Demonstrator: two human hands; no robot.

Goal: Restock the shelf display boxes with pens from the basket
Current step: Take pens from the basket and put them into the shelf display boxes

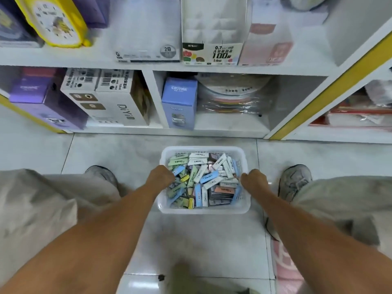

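Note:
A white plastic basket [203, 210] stands on the tiled floor between my feet, filled with several small pastel boxes [209, 180] in green, blue, white and pink. My left hand [162, 176] grips the basket's left rim with curled fingers. At the opposite side my right hand [253, 179] curls over the right rim. Above, on the upper shelf, stands an open white display box [212, 54] with dividers, printed "0.7" and "100"; what it holds is hidden.
White shelving [148, 66] faces me, with yellow edge strips [318, 102] at the right. The lower shelf holds a blue carton [179, 102], white and purple boxes [110, 96] and wrapped packs. A yellow clock [57, 20] sits upper left. My shoes [294, 179] flank the basket.

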